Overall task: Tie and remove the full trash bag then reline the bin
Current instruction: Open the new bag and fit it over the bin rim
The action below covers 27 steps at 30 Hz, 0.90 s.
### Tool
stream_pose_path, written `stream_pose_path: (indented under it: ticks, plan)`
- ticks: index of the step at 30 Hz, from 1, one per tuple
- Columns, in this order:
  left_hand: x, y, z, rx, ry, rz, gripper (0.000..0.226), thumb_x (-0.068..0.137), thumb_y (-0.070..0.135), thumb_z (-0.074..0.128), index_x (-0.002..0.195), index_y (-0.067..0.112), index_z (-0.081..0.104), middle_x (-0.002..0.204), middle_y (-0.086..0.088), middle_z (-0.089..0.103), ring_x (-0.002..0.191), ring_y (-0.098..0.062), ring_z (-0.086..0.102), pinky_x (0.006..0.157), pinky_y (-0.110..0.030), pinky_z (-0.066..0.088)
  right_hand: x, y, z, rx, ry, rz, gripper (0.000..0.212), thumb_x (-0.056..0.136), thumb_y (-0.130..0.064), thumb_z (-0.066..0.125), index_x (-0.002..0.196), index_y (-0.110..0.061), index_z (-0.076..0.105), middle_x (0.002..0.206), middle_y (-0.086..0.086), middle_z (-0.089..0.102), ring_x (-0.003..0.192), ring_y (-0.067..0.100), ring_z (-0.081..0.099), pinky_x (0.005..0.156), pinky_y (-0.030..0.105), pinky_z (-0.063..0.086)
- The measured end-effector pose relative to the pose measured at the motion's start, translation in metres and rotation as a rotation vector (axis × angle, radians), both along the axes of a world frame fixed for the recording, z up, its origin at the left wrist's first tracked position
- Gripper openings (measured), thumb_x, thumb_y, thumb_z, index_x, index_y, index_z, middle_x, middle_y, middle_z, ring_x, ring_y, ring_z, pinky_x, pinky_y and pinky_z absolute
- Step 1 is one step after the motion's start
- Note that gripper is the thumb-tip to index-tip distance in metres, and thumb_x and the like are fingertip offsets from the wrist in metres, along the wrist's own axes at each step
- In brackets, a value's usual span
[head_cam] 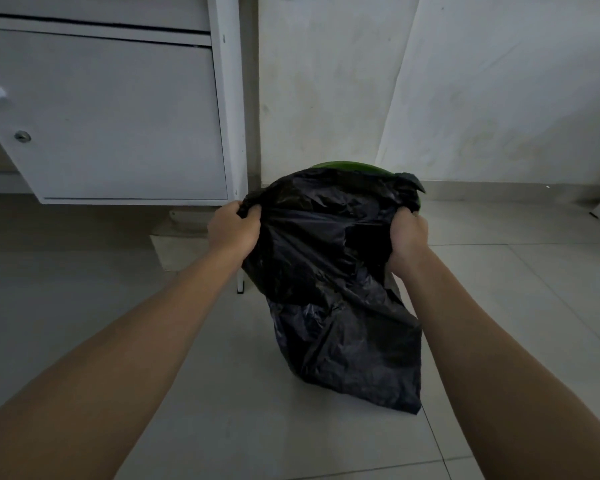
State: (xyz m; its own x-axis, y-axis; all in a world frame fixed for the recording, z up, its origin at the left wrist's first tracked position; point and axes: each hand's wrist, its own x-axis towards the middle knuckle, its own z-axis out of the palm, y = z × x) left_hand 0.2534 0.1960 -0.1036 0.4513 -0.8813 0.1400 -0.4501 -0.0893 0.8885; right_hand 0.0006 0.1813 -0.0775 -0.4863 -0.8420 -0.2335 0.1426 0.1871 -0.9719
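Note:
A black plastic trash bag (333,278) hangs in front of me over the tiled floor, its mouth spread wide between my hands. My left hand (234,228) grips the bag's upper left edge with curled fingers. My right hand (407,237) grips the upper right edge the same way. Behind the bag's top, a sliver of the green bin (347,167) shows; the rest of the bin is hidden by the bag. A loose flap of black plastic (411,181) lies over the bin's right rim.
A white cabinet (111,116) with a lock stands at the left, on a thin leg (240,285) close to the bag. A pale wall (465,98) rises behind the bin. Light floor tiles (516,289) spread all around.

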Motion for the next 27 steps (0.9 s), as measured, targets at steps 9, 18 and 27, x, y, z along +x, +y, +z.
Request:
stream_pose_path:
  ticks: [9, 18, 27]
  plan:
    - [-0.002, 0.002, 0.002, -0.039, 0.027, -0.031, 0.036, 0.086, 0.051, 0.059, 0.072, 0.019, 0.065, 0.069, 0.006, 0.064, 0.065, -0.009, 0.059, 0.055, -0.026, 0.040, -0.012, 0.007, -0.002, -0.051, -0.021, 0.316, 0.041, 0.085, -0.016, 0.072, 0.124, -0.013, 0.059, 0.112, 0.012, 0.072, 0.091, 0.026, 0.072, 0.068, 0.034, 0.059]
    - [-0.025, 0.005, 0.009, -0.129, 0.062, -0.139, 0.020, 0.089, 0.039, 0.062, 0.070, 0.035, 0.067, 0.061, 0.020, 0.062, 0.057, 0.005, 0.057, 0.045, -0.009, 0.034, 0.002, 0.013, -0.012, -0.194, -0.018, 0.708, 0.033, 0.086, -0.020, 0.071, 0.119, -0.023, 0.066, 0.111, 0.005, 0.075, 0.108, 0.030, 0.069, 0.085, 0.038, 0.058]
    - [-0.057, 0.008, 0.031, -0.082, 0.327, -0.554, 0.058, 0.081, 0.070, 0.058, 0.128, 0.035, 0.059, 0.116, 0.022, 0.063, 0.101, 0.010, 0.060, 0.081, -0.011, 0.048, 0.033, 0.019, -0.007, -0.217, 0.036, 0.528, 0.014, 0.095, -0.006, 0.061, 0.108, -0.009, 0.068, 0.107, 0.014, 0.074, 0.093, 0.022, 0.073, 0.089, 0.042, 0.058]
